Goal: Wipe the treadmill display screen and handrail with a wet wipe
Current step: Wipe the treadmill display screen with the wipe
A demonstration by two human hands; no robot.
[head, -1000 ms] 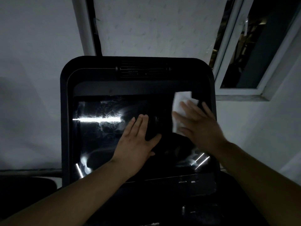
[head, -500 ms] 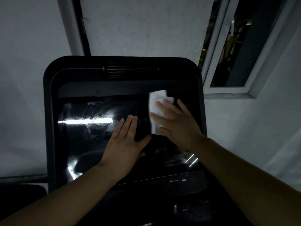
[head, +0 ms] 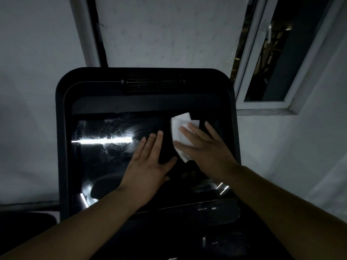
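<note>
A: What filled the view?

B: A big black treadmill console (head: 146, 94) with rounded corners, its dark glossy display screen (head: 112, 166) catching a bright streak near the left edge.

A: And the hands?

B: The left hand (head: 148, 166) lay flat and spread on the middle of the screen, holding nothing. The right hand (head: 204, 149), fingers spread, pressed a crumpled white wet wipe (head: 181, 132) against the screen's upper right corner.

A: Which step, then?

B: Screen wiping, I'd judge; the smeared left side looked undone. Next would call for sweeping the wipe leftward. The handrail wasn't in view.
</note>
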